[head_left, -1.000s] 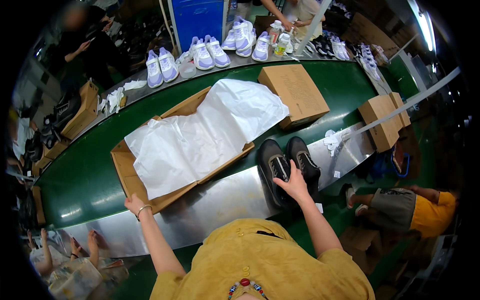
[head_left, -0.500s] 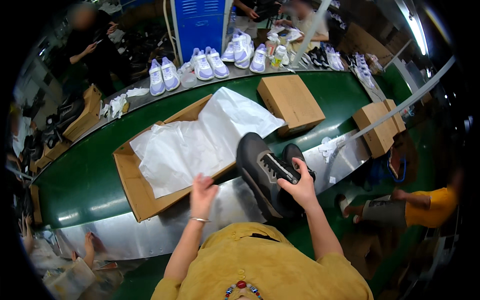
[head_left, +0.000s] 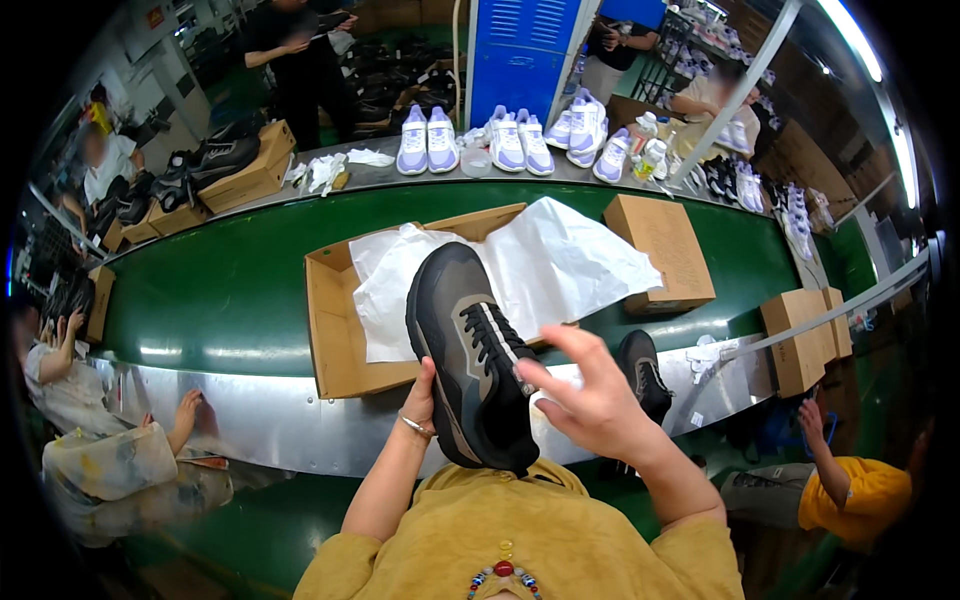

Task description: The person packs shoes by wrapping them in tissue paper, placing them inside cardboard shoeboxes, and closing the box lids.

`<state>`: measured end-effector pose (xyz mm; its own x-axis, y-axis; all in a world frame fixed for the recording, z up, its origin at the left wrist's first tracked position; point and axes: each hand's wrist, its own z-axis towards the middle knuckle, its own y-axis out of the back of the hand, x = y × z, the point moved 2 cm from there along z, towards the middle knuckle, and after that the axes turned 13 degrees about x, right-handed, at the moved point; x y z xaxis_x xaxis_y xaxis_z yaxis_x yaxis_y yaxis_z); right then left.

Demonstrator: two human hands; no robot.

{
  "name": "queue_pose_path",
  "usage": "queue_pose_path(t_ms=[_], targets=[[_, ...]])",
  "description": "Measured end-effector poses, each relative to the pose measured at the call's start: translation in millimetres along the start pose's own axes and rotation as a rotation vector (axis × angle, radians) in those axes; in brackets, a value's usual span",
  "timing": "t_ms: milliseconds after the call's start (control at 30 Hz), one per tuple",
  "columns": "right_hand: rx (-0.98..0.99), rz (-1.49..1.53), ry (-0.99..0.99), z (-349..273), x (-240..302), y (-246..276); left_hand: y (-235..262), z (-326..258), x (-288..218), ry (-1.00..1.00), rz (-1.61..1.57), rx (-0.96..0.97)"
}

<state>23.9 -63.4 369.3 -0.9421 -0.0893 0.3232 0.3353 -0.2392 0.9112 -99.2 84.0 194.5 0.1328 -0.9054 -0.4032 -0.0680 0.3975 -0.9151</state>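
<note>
While held up before the chest, toe pointing away: one black-and-grey shoe [head_left: 455, 325], raised off the steel ledge [head_left: 260, 410] and overlapping the open carton [head_left: 335, 340] from this angle. Left hand [head_left: 418, 402]: closed on the shoe's left side, thumb laid along it, remaining fingers hidden beneath. Right hand [head_left: 600, 405]: thumb and fingers partly spread beside the laces, motion-blurred; impossible to tell whether touching. Second shoe [head_left: 643, 370]: black, on the ledge to the right, heel end hard to make out. Small white label [head_left: 697, 418]: near the second shoe, too small to read. Open carton: on the green belt [head_left: 220, 280], lined with white paper [head_left: 590, 255], interior largely covered. Closed carton [head_left: 660, 245]: farther right on the belt, printing too faint to read. Far shelf [head_left: 390, 180]: white-and-lilac shoes [head_left: 520, 145] in a row, then bottles [head_left: 652, 158] with illegible labels. Beyond: blue cabinet [head_left: 523, 60], cut off at the top; person in dark clothing [head_left: 300, 65], likewise cut off.
</note>
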Motion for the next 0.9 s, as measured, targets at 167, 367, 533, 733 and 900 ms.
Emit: queue_pose_path(t_ms=[167, 367, 533, 733, 900], targets=[[-0.033, -0.142, 0.268, 9, -6, -27, -3, -18, 3, -0.046, 0.005, -0.027], [-0.306, 0.043, 0.039, -21, 8, -68, -7, -33, 28, -0.173, -0.009, -0.095], [-0.335, 0.012, -0.045, -30, 23, -72, -1, -37, 28, -0.085, -0.05, -0.051], [-0.284, -0.14, 0.044, -32, 21, -64, -2, -35, 25, -0.05, -0.011, -0.045], [-0.33, -0.19, 0.117, -31, 22, -67, -6, -39, 25, -0.118, -0.011, -0.068]])
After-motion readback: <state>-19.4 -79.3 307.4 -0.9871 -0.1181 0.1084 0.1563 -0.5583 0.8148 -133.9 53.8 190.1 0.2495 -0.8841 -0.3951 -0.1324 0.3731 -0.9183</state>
